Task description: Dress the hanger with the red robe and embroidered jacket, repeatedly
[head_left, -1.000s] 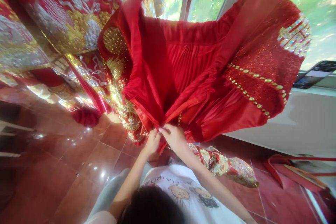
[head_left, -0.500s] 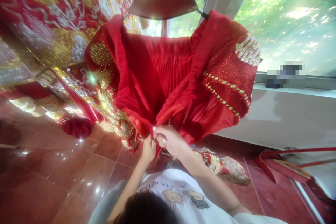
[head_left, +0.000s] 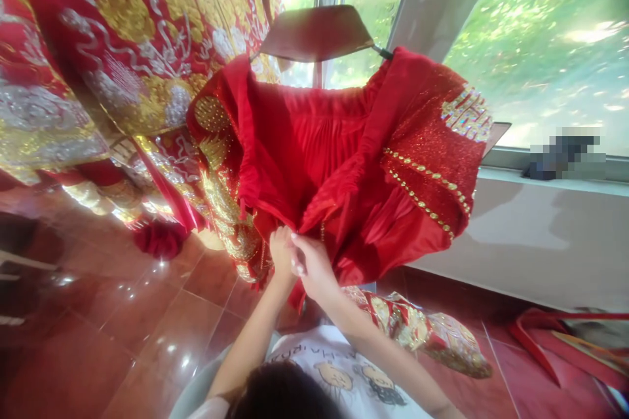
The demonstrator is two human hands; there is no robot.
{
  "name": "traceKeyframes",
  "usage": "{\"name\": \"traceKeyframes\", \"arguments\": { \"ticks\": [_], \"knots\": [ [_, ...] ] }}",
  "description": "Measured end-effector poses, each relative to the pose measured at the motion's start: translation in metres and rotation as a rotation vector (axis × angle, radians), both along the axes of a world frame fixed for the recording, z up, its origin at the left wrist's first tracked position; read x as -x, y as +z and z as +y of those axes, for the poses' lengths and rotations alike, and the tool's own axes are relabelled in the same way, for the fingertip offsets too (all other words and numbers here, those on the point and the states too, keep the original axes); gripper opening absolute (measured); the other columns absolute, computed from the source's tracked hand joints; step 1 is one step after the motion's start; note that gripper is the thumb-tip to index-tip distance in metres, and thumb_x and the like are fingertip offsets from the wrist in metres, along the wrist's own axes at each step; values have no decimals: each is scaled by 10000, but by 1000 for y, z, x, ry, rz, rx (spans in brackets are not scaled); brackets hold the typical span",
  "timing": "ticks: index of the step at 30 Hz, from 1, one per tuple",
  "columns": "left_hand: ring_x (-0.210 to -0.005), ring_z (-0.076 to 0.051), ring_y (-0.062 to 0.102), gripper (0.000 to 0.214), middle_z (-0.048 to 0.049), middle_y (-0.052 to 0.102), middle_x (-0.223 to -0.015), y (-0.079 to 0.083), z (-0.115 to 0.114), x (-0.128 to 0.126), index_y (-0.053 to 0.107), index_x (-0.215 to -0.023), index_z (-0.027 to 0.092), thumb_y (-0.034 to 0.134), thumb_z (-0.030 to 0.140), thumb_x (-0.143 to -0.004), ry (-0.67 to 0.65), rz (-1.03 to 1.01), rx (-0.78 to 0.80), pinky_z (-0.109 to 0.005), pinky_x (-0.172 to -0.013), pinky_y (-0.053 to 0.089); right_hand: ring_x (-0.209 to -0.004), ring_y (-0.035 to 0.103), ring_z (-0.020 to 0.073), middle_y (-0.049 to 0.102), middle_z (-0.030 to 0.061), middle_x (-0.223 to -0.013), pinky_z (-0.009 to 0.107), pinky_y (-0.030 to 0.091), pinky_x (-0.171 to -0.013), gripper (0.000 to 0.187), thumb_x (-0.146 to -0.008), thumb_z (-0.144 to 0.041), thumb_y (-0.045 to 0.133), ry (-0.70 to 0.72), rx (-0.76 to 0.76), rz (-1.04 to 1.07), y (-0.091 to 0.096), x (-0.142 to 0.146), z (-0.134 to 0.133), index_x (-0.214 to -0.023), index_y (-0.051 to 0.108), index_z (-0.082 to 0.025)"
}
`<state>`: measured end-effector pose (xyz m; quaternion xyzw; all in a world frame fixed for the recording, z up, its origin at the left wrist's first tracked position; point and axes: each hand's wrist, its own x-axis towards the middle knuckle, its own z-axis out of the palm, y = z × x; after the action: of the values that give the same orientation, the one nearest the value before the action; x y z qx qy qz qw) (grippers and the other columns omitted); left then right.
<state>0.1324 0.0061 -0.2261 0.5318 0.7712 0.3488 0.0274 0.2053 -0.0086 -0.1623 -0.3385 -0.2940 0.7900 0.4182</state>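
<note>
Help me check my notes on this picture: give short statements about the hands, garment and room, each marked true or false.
1. The left hand and right hand are close together at the front of the garment. True.
2. The garment lies folded. False: it hangs from a hanger.
3. Two rows of gold beads cross the picture-right sleeve. True.
4. The floor is carpeted. False: it is tiled.
5. Greenery shows through the window. True.

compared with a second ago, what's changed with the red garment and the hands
The left hand has risen relative to the right hand. The red garment and hanger appear lower and smaller in view, perhaps from camera movement. Both hands remain at the garment's front, and it still hangs from the hanger.
</note>
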Motion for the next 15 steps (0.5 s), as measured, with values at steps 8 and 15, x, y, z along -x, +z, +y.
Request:
{"name": "traceKeyframes", "arguments": {
  "ticks": [8,15],
  "knots": [
    [-505,-139,477,294,3,451,-495,-1,-5,-12,360,-486,189,393,-16,-695,-41,-42,169,-245,-535,347,-361,233,44,344,-49,-380,220,113,-402,285,-611,-367,648,-201,24,-85,-2,8,4,-483,491,-167],
    [-486,-127,488,272,2,484,-509,5,-5,-13,508,-552,165,423,11,-759,-57,-24,247,-228,-492,307,-372,241,52,323,-52,-380,229,119,-421,264,-598,-353,642,-213,57,-62,15,4,1,-468,499,-174]
  ]
}}
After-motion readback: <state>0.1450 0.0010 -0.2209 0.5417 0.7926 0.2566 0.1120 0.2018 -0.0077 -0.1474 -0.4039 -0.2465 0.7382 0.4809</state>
